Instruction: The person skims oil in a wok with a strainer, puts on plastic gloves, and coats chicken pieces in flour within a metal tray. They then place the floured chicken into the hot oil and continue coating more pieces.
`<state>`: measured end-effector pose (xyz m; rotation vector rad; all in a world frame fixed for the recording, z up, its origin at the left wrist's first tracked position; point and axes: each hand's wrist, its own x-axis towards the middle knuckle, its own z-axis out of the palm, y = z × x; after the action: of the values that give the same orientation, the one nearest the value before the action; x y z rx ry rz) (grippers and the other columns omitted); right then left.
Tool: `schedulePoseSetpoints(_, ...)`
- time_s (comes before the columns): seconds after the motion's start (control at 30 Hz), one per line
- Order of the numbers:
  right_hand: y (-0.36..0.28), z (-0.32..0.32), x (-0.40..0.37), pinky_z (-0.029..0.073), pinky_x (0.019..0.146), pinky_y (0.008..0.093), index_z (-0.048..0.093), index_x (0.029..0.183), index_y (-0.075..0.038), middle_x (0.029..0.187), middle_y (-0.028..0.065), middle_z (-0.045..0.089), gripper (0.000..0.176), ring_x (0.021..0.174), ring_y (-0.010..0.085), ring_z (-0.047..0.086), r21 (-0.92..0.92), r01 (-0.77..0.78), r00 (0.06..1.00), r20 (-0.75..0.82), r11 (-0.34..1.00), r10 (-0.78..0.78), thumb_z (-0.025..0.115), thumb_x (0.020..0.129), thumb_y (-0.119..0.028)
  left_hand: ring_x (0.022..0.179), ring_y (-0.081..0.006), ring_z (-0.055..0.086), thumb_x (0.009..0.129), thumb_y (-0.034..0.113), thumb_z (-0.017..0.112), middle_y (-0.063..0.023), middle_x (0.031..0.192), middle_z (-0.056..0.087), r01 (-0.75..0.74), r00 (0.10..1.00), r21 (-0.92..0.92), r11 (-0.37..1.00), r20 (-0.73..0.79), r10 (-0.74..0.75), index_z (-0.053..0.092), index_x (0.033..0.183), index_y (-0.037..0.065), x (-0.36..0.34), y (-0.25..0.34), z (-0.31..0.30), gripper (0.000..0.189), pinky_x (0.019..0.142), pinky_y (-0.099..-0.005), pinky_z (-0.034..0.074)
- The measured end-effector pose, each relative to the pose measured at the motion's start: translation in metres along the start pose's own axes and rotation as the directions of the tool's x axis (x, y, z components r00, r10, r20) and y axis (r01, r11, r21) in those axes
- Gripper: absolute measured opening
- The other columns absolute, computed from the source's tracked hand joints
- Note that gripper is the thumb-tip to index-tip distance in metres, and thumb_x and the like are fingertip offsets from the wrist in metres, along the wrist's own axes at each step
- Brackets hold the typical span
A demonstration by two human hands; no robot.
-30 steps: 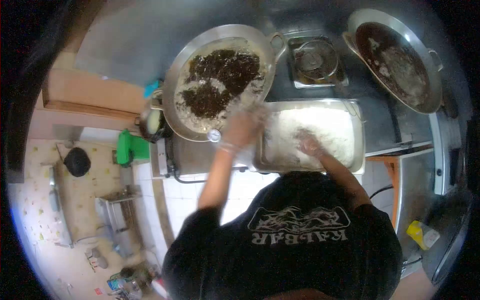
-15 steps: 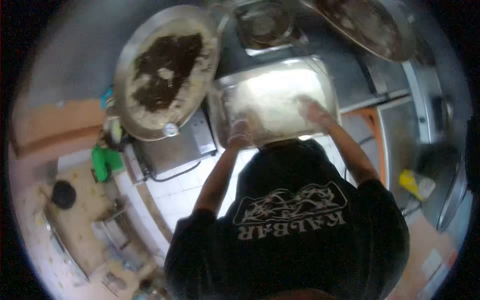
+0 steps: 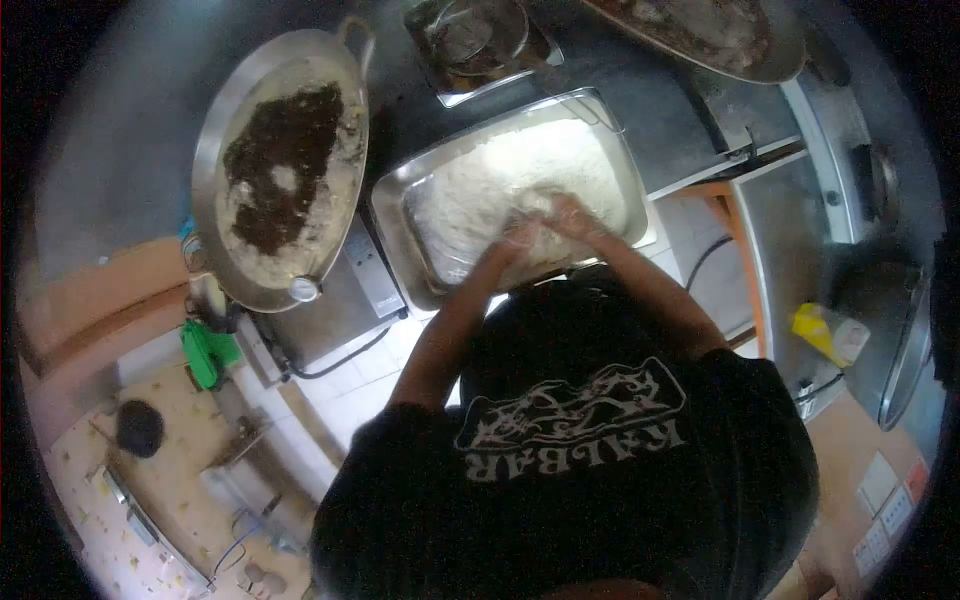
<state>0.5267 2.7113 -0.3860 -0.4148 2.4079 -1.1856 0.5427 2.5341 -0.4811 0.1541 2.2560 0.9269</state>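
Observation:
A rectangular metal tray (image 3: 392, 205) holds a broad bed of white flour (image 3: 470, 190). Over the middle of it my left hand (image 3: 520, 236) and my right hand (image 3: 572, 216) are close together, both dusted white. Their fingers curl inward around a pale, flour-coated lump (image 3: 540, 198), too blurred to name. Most of the fingertips are hidden in the flour and behind the hands.
Left of the tray is a large oval pan (image 3: 207, 170) with dark oil and pale foam; a round dial thermometer (image 3: 303, 289) sits at its near rim. Behind stands a metal tray with a round strainer (image 3: 480, 35). Another big pan (image 3: 790, 50) is at upper right.
My hands have come together from opposite sides of the tray to its middle. The view has shifted a little, so the pan and tray appear further left.

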Motion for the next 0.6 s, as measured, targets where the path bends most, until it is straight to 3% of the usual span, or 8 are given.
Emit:
schedulePoseSetpoints(0.1,0.03,-0.029,0.017,0.035,0.107,0.0371,0.044,0.135,-0.006,0.134,0.0168,0.049,0.057,0.125,0.0276,0.045,0.123,0.189,0.981,-0.058,0.974,-0.183,0.065,0.083,-0.017,0.103,-0.0241,0.056,0.092,0.026,0.049,-0.0152,0.11,0.061,-0.155,0.971,0.216,0.964,-0.148,0.189,0.057,0.116,0.002,-0.005,0.012,-0.037,0.035,0.098,-0.0378,0.041)
schedulePoseSetpoints(0.17,0.029,-0.066,0.026,0.036,0.106,0.0357,0.044,0.135,-0.006,0.136,0.0138,0.048,0.056,0.125,0.0245,0.045,0.088,0.131,0.991,0.009,0.988,-0.132,0.064,0.083,-0.014,0.106,-0.0261,0.055,0.089,0.022,0.049,-0.0172,0.112,0.059,-0.24,0.916,0.226,0.944,-0.269,0.298,0.052,0.12,0.002,0.0,0.002,-0.054,0.038,0.099,-0.0388,0.04)
schedulePoseSetpoints(0.3,0.016,-0.081,0.033,0.023,0.112,0.0435,0.036,0.14,-0.007,0.147,0.0176,0.03,0.059,0.137,0.0318,0.027,-0.147,-0.154,0.936,-0.337,0.977,0.097,0.055,0.089,-0.028,0.116,-0.0322,0.05,0.081,0.012,0.052,-0.0234,0.121,0.055,-0.422,0.708,0.18,0.888,-0.547,0.447,0.04,0.133,0.001,0.04,-0.021,-0.089,0.055,0.104,-0.0418,0.034)
schedulePoseSetpoints(0.37,0.071,-0.028,0.063,0.02,0.113,0.0444,0.035,0.14,-0.007,0.148,0.0187,0.026,0.054,0.139,0.0315,0.022,-0.612,-0.134,0.965,-0.26,0.779,-0.038,0.049,0.092,-0.029,0.118,-0.0335,0.048,0.08,0.018,0.053,-0.0239,0.124,0.053,-0.2,0.748,0.399,0.895,-0.529,0.402,0.04,0.133,0.001,0.073,-0.037,-0.09,0.057,0.105,-0.0416,0.033)
schedulePoseSetpoints(0.43,0.104,0.024,0.087,0.024,0.111,0.0441,0.037,0.137,-0.005,0.145,0.0225,0.029,0.047,0.137,0.0293,0.026,-0.658,-0.038,0.809,-0.462,0.752,-0.363,0.042,0.095,-0.026,0.116,-0.0342,0.049,0.082,0.024,0.053,-0.0241,0.123,0.052,-0.062,0.76,0.582,0.811,-0.499,0.417,0.044,0.128,0.0,0.082,-0.035,-0.084,0.053,0.102,-0.0404,0.036)
schedulePoseSetpoints(0.5,0.125,0.055,0.095,0.034,0.102,0.0411,0.044,0.131,-0.003,0.136,0.021,0.04,0.043,0.124,0.0282,0.039,-0.553,0.066,0.852,-0.402,0.831,-0.335,0.044,0.093,-0.024,0.11,-0.0342,0.051,0.084,0.032,0.051,-0.0241,0.118,0.054,-0.013,0.749,0.725,0.689,-0.45,0.487,0.052,0.118,-0.001,0.077,0.0,-0.059,0.048,0.095,-0.0384,0.041)
schedulePoseSetpoints(0.57,0.14,0.085,0.098,0.044,0.092,0.0381,0.051,0.124,0.0,0.126,0.0195,0.051,0.04,0.111,0.0272,0.051,-0.423,0.161,0.888,-0.331,0.892,-0.318,0.046,0.091,-0.022,0.099,-0.0344,0.057,0.085,0.032,0.048,-0.0258,0.111,0.056,0.016,0.857,0.733,0.68,-0.361,0.369,0.054,0.115,-0.001,0.057,0.044,-0.045,0.045,0.086,-0.0403,0.046)
schedulePoseSetpoints(0.6,0.13,0.082,0.095,0.047,0.09,0.037,0.053,0.122,0.0,0.124,0.0188,0.054,0.039,0.107,0.0271,0.055,-0.302,0.195,0.901,-0.319,0.933,-0.292,0.047,0.09,-0.021,0.091,-0.0355,0.06,0.086,0.037,0.049,-0.0267,0.101,0.059,-0.123,0.791,0.59,0.798,-0.428,0.438,0.057,0.106,-0.003,0.076,0.008,-0.03,0.046,0.079,-0.0449,0.048)
